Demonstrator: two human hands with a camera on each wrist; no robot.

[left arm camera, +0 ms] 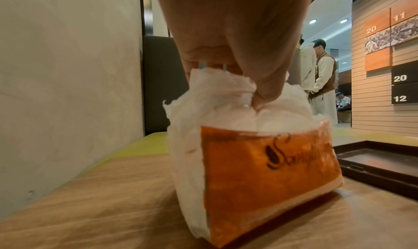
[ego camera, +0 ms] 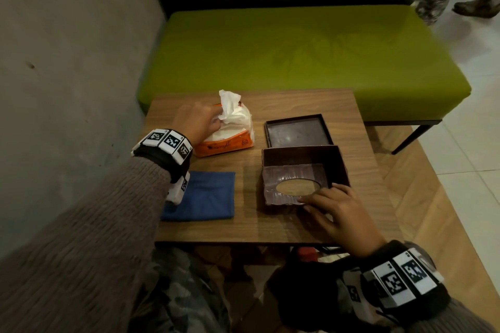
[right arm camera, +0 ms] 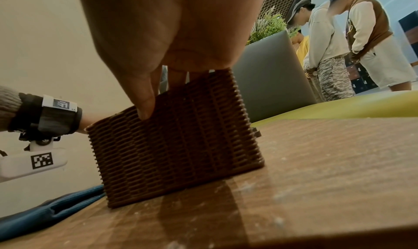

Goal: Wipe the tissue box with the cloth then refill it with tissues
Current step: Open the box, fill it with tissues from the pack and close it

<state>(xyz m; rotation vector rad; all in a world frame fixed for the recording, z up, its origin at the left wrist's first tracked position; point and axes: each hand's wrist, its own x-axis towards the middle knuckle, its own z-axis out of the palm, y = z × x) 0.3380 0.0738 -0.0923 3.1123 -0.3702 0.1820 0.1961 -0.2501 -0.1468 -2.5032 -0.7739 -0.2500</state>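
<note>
On the wooden table point(ego camera: 270, 227), the folded blue cloth point(ego camera: 205, 194) is lying at the near left under the person's left forearm. Behind it, the left hand point(ego camera: 196, 123) is pinching a tuft of white tissues point(left arm camera: 221, 92) sticking out of the orange tissue pack point(ego camera: 224, 140). To the right, the right hand point(ego camera: 335, 211) is gripping the near wall of the open, upturned brown tissue box point(ego camera: 303, 173), thumb outside and fingers inside. Its flat lid point(ego camera: 297, 131) is lying just behind.
</note>
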